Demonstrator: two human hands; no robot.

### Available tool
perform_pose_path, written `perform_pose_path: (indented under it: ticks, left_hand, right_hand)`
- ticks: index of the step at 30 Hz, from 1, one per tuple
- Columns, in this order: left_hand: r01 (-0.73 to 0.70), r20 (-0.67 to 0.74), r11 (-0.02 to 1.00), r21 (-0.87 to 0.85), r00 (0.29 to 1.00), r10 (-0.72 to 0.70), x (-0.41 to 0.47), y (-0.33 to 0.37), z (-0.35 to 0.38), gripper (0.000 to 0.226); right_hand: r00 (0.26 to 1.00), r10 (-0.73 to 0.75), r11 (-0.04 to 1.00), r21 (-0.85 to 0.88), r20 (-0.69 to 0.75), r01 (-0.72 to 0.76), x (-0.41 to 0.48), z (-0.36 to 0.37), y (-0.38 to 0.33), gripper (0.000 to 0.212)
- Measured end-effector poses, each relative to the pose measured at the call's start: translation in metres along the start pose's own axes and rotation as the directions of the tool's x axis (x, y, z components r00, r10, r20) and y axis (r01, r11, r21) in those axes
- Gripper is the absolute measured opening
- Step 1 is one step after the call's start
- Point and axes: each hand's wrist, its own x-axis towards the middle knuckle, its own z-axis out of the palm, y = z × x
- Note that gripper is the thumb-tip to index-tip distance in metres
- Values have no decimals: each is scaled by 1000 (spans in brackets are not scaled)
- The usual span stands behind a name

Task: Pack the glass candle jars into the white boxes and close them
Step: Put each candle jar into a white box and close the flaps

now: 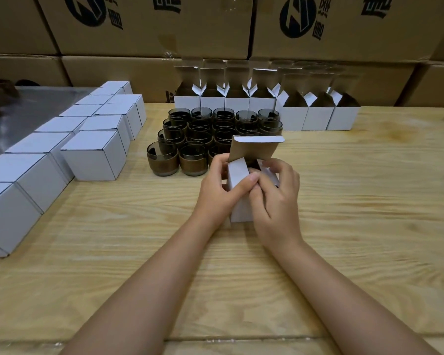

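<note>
A white box (240, 201) was held on the counter (139, 239) by both hands, side flaps being folded in.

The left hand (219, 193) and right hand (277, 201) were closed on it, lid up; a jar seemed inside. Tucking the lid likely came next. Unpacked jars (190, 149) stood just behind. The cartons (144, 26) bore a dark logo, their writing unreadable.

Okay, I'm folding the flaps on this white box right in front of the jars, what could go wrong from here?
1. The tall lid flap stands open just in front of the candle jars; swinging the box forward could knock the front row.
2. Both hands, left hand and right hand, crowd the side flaps, so a fingertip could get tucked under.
3. Something dark shows inside; if it sits high, the lid may not close flat.
</note>
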Motion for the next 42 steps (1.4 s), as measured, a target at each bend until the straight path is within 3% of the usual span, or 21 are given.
perform_pose_path:
  ticks: [5,9,11,15,22,26,29,39,42]
  left_hand:
    - [9,4,1000,-8,1000,-8,2,-3,0,45]
    - [32,4,999,-20,999,-32,5,-5,0,48]
    - [47,0,998,-41,999,-47,6,-4,2,48]
    - [98,-15,974,-204,995,-103,8,-5,1,48]
    - [127,80,955,-269,991,-109,10,-6,-4,44]
    - [132,112,953,-274,988,-104,7,-4,-2,48]
    - [106,147,957,-270,987,-68,6,-1,-1,41]
    - [72,253,985,-156,967,-31,12,-8,-3,62]
    - [62,251,987,-151,968,-23,13,-11,-3,63]
  right_hand:
    - [996,-23,999,32,-82,25,7,-2,6,34]
    - [973,143,980,161,-180,-114,11,-7,16,29]
    - [956,239,957,208,-169,-203,12,-8,21,25]
    - [945,294,930,271,-143,-248,13,-11,26,21]
    - [915,403,815,465,-26,-346,23,-21,38,16]
    - [896,396,677,595,201,-433,32,-37,53,43]
    - [872,363,634,599,328,-489,34,-44,58,57]
    - [824,451,551,620,343,-559,35,-41,55,58]
    - [819,459,436,716,344,-545,36,-41,60,43]
